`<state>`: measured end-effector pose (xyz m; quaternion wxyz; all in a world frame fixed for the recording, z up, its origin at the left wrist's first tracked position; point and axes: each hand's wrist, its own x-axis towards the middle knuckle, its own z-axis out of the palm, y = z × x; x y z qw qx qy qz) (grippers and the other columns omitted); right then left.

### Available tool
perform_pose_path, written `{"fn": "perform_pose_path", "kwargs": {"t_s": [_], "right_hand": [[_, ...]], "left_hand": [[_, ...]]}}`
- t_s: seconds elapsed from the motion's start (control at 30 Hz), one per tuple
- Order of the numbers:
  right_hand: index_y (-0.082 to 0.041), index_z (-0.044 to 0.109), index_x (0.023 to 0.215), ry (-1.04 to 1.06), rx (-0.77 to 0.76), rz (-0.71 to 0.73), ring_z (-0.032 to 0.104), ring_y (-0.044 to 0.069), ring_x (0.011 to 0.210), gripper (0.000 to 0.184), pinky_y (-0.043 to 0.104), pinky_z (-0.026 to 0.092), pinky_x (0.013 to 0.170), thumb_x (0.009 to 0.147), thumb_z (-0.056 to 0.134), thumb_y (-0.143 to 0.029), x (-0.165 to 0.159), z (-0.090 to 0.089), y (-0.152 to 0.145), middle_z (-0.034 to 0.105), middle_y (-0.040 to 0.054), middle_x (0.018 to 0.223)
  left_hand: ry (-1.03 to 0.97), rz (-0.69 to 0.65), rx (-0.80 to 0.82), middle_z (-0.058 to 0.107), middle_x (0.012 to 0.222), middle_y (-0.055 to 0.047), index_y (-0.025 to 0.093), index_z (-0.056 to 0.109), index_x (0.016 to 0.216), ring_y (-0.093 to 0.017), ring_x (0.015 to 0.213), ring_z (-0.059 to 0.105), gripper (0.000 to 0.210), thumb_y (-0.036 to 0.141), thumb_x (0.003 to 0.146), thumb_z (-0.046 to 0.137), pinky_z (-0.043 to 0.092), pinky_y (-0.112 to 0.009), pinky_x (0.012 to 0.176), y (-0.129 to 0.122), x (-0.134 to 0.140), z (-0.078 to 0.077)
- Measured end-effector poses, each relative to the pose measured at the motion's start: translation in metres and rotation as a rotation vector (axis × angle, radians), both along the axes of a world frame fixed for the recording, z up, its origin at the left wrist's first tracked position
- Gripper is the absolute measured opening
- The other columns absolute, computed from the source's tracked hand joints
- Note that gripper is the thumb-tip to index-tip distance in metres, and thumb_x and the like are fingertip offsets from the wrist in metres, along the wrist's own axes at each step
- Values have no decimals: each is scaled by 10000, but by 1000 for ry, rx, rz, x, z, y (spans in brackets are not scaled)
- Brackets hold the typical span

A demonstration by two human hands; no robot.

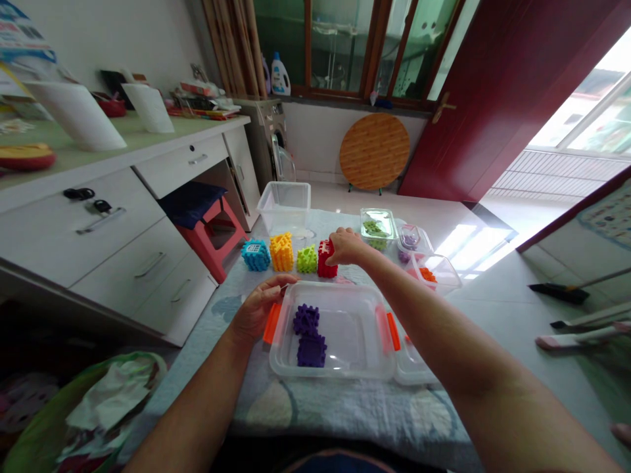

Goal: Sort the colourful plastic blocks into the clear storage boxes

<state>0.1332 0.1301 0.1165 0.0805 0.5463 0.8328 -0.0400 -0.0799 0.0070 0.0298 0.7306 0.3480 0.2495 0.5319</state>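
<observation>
My right hand [346, 246] closes around the right side of a red interlocking-block cube [324, 261], its thumb on the front. The cube stands at the right end of a row with a blue cube [256, 255], a yellow stack [282, 252] and a lime green cube [306, 259]. Closer to me lies a clear plastic lid [350, 371] with orange clips. Two purple block pieces [311, 351] rest on its left half. With fingers bent, my left hand [261, 302] grips the lid's far left corner; the fingertips are partly hidden.
Behind the row stands a clear plastic bin [284, 207]. Right of my right hand are a clear box of green pieces [378, 226], one of purple pieces [410, 240] and one of orange pieces [438, 272]. A pink stool [217, 230] stands left of the cloth-covered table [266, 407].
</observation>
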Motion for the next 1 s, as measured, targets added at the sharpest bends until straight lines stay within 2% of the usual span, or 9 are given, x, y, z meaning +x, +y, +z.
{"fn": "perform_pose_path", "kwargs": {"t_s": [0.3,0.4,0.5,0.63,0.73,0.83,0.9,1.0], "right_hand": [[-133,657,1112,25,42,2,526,333,1113,509,408,459,871,710,725,-439,0,1,-1,591,171,1209],[-134,655,1076,63,70,3,534,315,1080,483,380,457,849,712,727,-443,3,7,-1,595,165,1188],[-131,648,1042,124,102,17,537,290,1054,455,351,446,848,714,735,-434,8,21,-7,602,160,1159],[-133,629,1030,262,123,127,549,231,990,393,300,432,845,728,724,-366,17,50,-41,612,128,1098],[-157,625,1049,289,-13,198,574,205,922,393,285,437,798,726,724,-357,24,64,-81,645,90,1047],[-172,645,1004,218,-167,271,610,207,875,355,284,451,740,718,713,-371,26,55,-114,683,80,986],[-163,665,969,130,-203,292,638,227,877,330,295,472,726,704,707,-355,24,40,-128,701,101,986],[-141,698,990,-18,-212,244,680,266,895,324,321,514,711,701,690,-288,15,16,-140,716,148,1023]], "left_hand": [[15,8,-6,751,1003,-69,156,772,969,-202,821,695,320,303,685,780,540,-292,758,0,0,1],[14,1,-13,753,982,-73,156,768,977,-200,796,695,320,295,688,776,539,-292,742,0,0,0],[21,-8,-17,753,976,-73,154,765,980,-194,789,694,310,266,691,769,538,-285,734,1,-1,-1],[15,-9,-12,749,1019,-68,148,763,989,-197,840,692,323,255,685,771,542,-285,766,1,0,0],[3,-5,-7,746,1050,-68,147,765,985,-209,883,691,318,269,691,765,542,-296,795,-1,1,3],[7,-1,-2,750,1050,-71,153,770,972,-214,878,695,298,263,696,755,539,-301,790,-1,2,4],[17,7,6,757,1023,-70,155,773,964,-211,858,697,290,260,694,757,534,-295,777,-1,2,5],[38,15,20,757,1017,-74,152,777,944,-210,867,695,282,267,687,765,528,-285,782,-1,2,5]]}}
